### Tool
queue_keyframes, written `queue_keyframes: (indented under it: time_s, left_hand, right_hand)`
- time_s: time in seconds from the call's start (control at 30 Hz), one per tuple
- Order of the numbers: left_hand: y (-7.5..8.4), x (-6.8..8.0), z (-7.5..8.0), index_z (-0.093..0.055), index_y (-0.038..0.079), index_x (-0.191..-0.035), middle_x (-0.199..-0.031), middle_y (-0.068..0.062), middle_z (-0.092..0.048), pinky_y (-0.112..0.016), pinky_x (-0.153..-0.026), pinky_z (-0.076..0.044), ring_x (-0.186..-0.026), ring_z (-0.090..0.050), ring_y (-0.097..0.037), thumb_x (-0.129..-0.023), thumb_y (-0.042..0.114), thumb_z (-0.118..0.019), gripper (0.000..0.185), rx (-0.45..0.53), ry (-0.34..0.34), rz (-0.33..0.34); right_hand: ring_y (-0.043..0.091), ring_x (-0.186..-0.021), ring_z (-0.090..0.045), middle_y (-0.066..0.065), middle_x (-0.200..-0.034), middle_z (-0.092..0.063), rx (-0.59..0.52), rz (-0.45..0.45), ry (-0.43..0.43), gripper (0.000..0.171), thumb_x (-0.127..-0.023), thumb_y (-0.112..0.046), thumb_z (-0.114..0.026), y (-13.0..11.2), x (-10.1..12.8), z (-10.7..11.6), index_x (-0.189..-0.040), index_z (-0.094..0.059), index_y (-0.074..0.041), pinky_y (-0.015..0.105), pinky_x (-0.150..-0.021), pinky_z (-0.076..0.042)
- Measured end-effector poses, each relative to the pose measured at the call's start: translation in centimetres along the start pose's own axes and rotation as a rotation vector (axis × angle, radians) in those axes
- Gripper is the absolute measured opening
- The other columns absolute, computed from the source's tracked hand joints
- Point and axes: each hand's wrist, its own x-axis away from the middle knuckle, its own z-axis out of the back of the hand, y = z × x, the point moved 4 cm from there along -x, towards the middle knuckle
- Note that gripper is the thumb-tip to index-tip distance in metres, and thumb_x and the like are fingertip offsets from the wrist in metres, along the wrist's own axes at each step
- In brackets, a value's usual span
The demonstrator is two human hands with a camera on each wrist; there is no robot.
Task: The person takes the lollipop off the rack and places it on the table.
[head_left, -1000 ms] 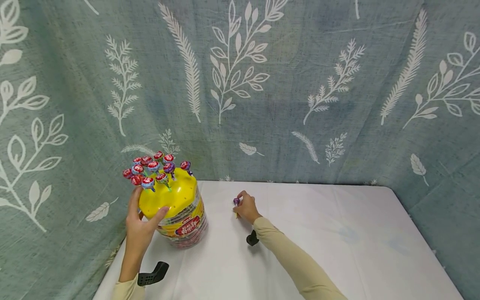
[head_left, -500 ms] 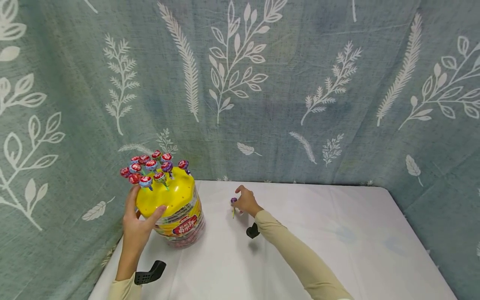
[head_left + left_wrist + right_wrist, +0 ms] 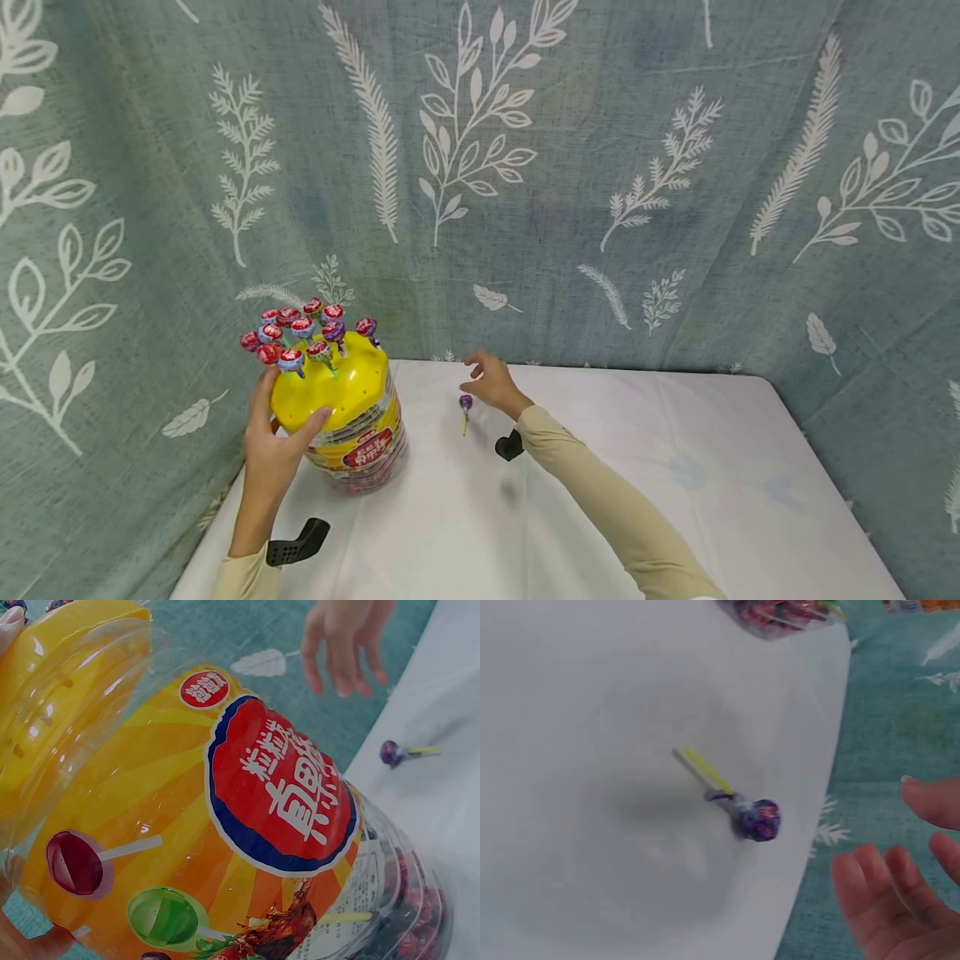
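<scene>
My left hand (image 3: 272, 454) grips a large clear candy jar (image 3: 367, 450) by its yellow lid (image 3: 341, 392), thumb on the near rim and fingers round the left side. Several wrapped lollipops (image 3: 302, 327) stand stuck in the lid's holes, mostly towards the back and left. A single purple lollipop (image 3: 466, 402) with a yellow-green stick lies on the white table right of the jar. Just beyond and above it hovers my right hand (image 3: 492, 385), fingers apart and holding nothing. In the right wrist view, the purple lollipop (image 3: 761, 820) and the fingers are clearly separate.
A white cloth covers the table (image 3: 675, 492), whose back edge meets a blue-green leaf-patterned curtain (image 3: 555, 208). More wrapped candy (image 3: 420, 900) fills the bottom of the jar. Black wrist cameras (image 3: 300, 543) are worn on both wrists.
My right hand has let go of the purple lollipop, spread its fingers and risen away from it. The lollipop now lies on the table. The left hand keeps its hold on the jar.
</scene>
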Motion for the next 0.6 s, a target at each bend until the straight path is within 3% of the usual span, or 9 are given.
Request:
queue_keyframes:
  time_s: [0.37,0.6]
  left_hand:
    - [0.3,0.1,0.1,-0.026,0.031,-0.149,-0.150,0.003,-0.027,-0.052,-0.106,-0.025,-0.130,-0.031,-0.018,-0.080,0.011,-0.075,0.087,0.027,0.005,-0.024]
    - [0.1,0.0,0.0,-0.026,0.033,-0.149,-0.150,0.005,-0.027,-0.046,-0.106,-0.027,-0.127,-0.033,-0.016,-0.080,0.011,-0.075,0.087,0.029,0.003,-0.019]
  right_hand:
    - [0.023,-0.086,-0.060,0.016,-0.102,-0.063,-0.051,0.106,0.034,0.036,-0.081,-0.009,-0.074,-4.0,0.4,1.9,-0.114,-0.059,-0.006,0.033,-0.074,-0.050]
    - [0.023,-0.088,-0.061,0.014,-0.102,-0.063,-0.073,0.195,0.034,0.035,-0.081,-0.009,-0.074,-7.1,0.9,2.8,-0.114,-0.059,-0.008,0.029,-0.073,-0.050]
